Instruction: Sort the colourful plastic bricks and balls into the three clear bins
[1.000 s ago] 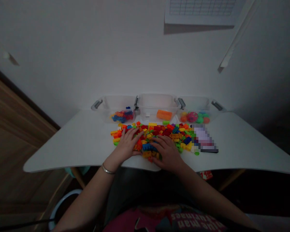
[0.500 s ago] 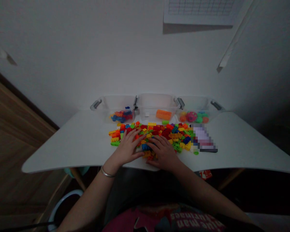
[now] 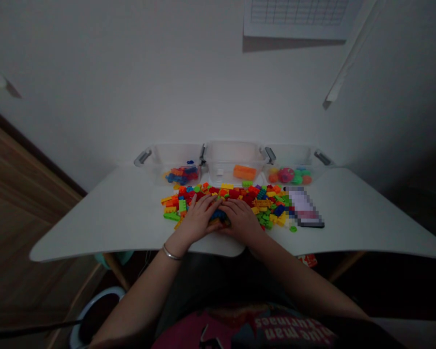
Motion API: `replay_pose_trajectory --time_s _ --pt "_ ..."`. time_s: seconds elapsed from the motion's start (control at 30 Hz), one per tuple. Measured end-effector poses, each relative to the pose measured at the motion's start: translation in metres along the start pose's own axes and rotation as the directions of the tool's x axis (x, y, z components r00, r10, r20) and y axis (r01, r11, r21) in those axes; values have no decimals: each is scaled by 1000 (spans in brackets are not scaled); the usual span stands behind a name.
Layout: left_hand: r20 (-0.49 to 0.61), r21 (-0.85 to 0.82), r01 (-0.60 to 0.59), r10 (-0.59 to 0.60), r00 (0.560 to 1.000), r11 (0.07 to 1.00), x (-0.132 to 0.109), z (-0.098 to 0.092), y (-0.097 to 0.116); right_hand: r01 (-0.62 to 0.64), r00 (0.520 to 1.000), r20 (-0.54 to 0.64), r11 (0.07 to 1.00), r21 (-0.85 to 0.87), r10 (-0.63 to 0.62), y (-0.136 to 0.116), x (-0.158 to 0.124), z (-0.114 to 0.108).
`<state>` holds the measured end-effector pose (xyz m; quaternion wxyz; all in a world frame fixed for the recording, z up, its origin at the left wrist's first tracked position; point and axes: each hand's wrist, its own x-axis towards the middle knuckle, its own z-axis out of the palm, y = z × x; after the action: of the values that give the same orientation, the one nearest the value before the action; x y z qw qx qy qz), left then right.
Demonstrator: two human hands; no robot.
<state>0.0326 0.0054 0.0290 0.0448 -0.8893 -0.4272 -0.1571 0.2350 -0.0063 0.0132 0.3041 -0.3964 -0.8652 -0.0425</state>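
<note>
— What's the room like where you sit?

— Dim. A plain white wall (image 3: pixel 131 72) rises right behind my desk (image 3: pixel 366 218), which is white, with a rounded front edge and slanted wooden legs (image 3: pixel 116 269).

— Anything hanging on that wall?

— A gridded sheet (image 3: pixel 298 17) high up, casting a shadow just beneath it. To its right, a white strip (image 3: pixel 343 72) slants down.

— And to the sides?

— Brown wood panelling (image 3: pixel 18 194) on my left, with a dark edge where it meets the wall, and a pale-rimmed round tub (image 3: pixel 94 315) on the floor below. My right lies in deep shadow.
</note>
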Motion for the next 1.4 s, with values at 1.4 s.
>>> replay_pose_trajectory --time_s 1.4 --pt "-20 -46 140 -141 990 989 22 9 24 -253 916 -233 921 296 326 27 36 4"
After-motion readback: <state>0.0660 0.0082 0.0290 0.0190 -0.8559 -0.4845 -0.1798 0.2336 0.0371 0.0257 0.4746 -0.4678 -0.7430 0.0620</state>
